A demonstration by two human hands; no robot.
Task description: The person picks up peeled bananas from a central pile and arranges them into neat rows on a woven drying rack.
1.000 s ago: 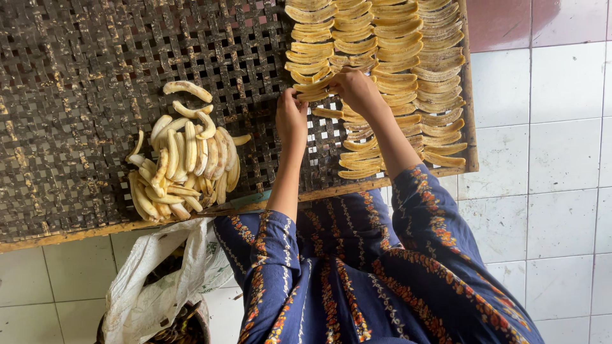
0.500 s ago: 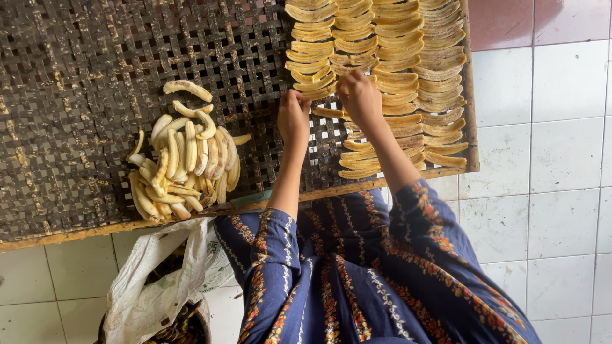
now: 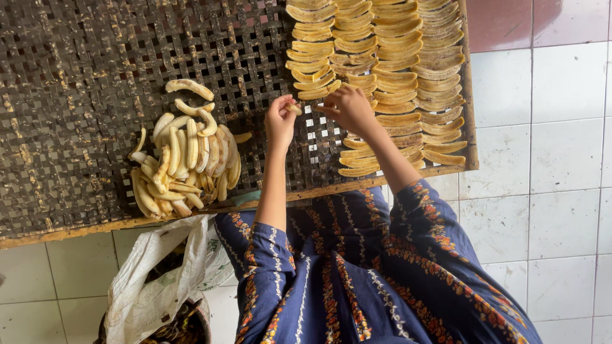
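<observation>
1. Compared with half a second ago, both hands sit slightly lower on the rack, and the left hand [image 3: 280, 121] now has its fingers pinched round one end of a banana slice [image 3: 294, 109]; the right hand [image 3: 347, 108] reaches in beside it, fingertips curled at the slice's other end, though whether they actually close on it cannot be told.
2. The slice hovers just above the woven drying rack [image 3: 83, 70], at the lower end of the left-most laid row.
3. The rack carries two loads: neat overlapping rows of flattened slices [image 3: 395, 70] on its right part, and a loose heap of peeled bananas [image 3: 185, 159] near its front edge, well apart from the rows.
4. A white plastic bag [image 3: 153, 280] stands open on the tiled floor [image 3: 561, 191] below the heap; dark peel-like scraps show inside.
5. The held slice lies with its long axis roughly left to right, matching the laid rows.
</observation>
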